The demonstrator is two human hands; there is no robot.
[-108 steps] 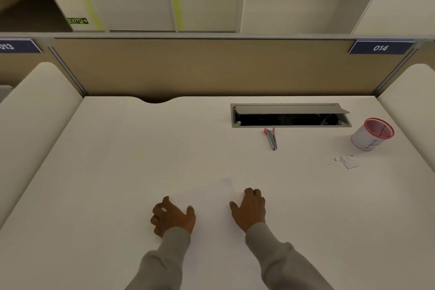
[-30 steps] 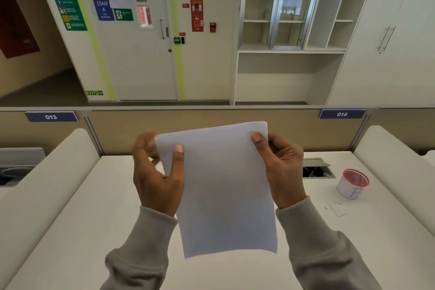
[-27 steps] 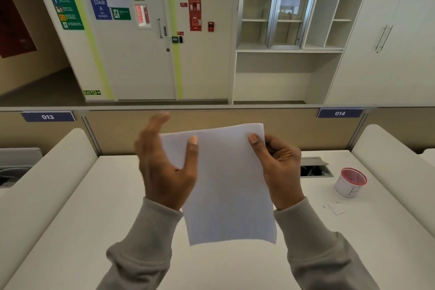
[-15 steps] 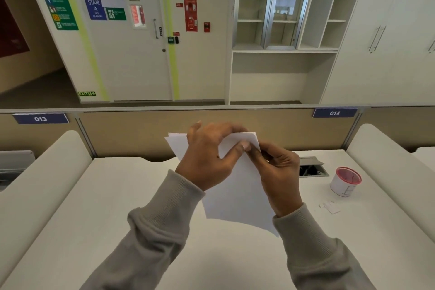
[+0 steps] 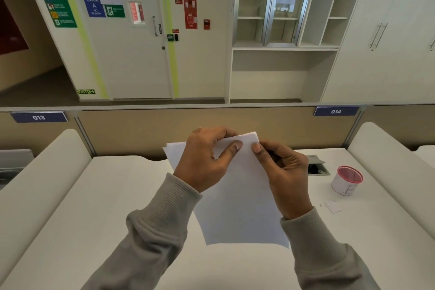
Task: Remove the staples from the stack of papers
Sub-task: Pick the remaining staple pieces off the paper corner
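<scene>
An office: numbered desk partitions point(image 5: 336, 111), a white desk point(image 5: 117, 195), storage cabinets point(image 5: 282, 7) and a fire-exit door point(image 5: 136, 42).

A white desk point(image 5: 106, 195) with a smooth top. Set into its far right part is a grey cable hatch point(image 5: 318, 168), lid raised over a dark opening. Just right of the hatch stands a small white round container point(image 5: 346, 181) with a red rim. Near it, closer to the viewer, lie small white paper scraps point(image 5: 332, 206).

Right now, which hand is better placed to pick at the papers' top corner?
Probably the right hand: its thumb tip sits at that corner, while the left hand grips the papers and steadies them.
</scene>
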